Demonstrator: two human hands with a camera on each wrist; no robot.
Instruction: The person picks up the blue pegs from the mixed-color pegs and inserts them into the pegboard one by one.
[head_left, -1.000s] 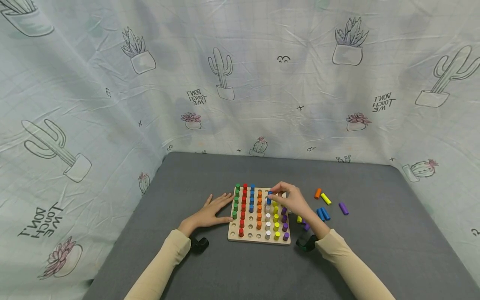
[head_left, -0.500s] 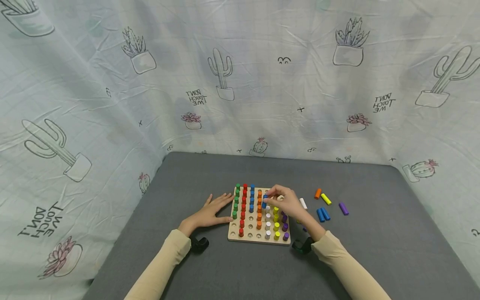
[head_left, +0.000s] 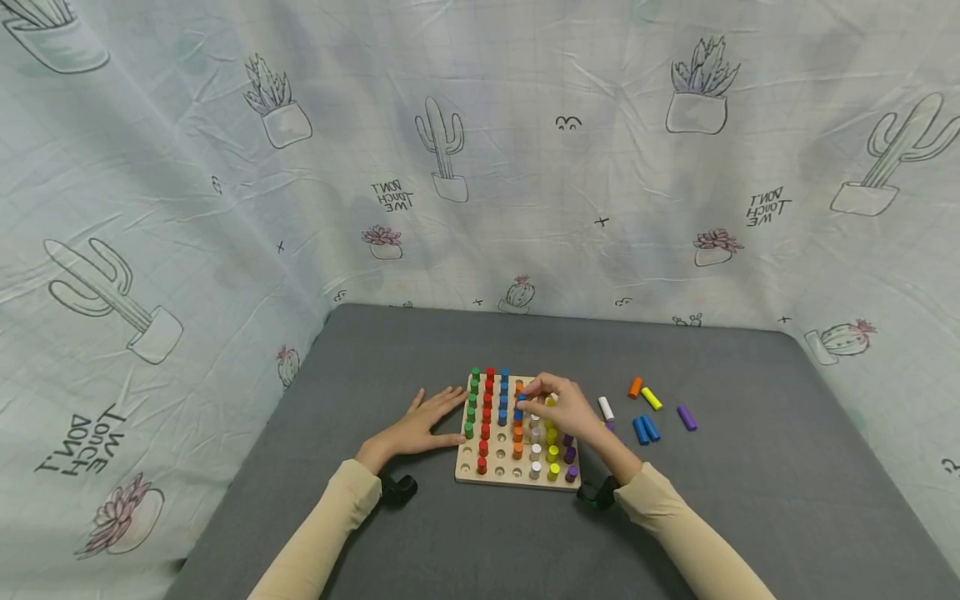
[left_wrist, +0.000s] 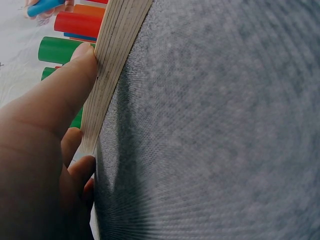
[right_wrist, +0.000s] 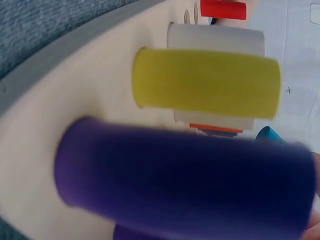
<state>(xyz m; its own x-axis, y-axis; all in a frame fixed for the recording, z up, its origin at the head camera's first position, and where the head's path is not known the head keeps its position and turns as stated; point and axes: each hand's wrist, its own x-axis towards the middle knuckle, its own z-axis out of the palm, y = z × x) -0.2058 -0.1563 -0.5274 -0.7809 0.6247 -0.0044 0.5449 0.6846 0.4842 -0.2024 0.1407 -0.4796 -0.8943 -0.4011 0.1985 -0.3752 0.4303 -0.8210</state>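
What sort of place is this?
Probably a screened-off tabletop workspace: a gray-covered table, cactus-print cloth hanging behind and beside it, and a wooden pegboard with colored pegs.

The bare left hand (head_left: pixel 422 427) lay spread, thumb wide, while the bare right hand (head_left: pixel 566 408) pinched, fingers bent!

My head camera looks forward and down from farthest back, over the whole pegboard (head_left: pixel 508 481), my left hand (head_left: pixel 422 423), my right hand (head_left: pixel 564 408) and the patterned cloth (head_left: pixel 510 150) beyond. The left-wrist view, turned sideways, looks closely past my thumb (left_wrist: pixel 57 97) at the pegboard's edge. The right-wrist view, also sideways, skims the pegboard's face, a purple peg (right_wrist: pixel 185 175) looming nearest. All three share the pegboard; head and left wrist share green pegs (left_wrist: pixel 57 49).
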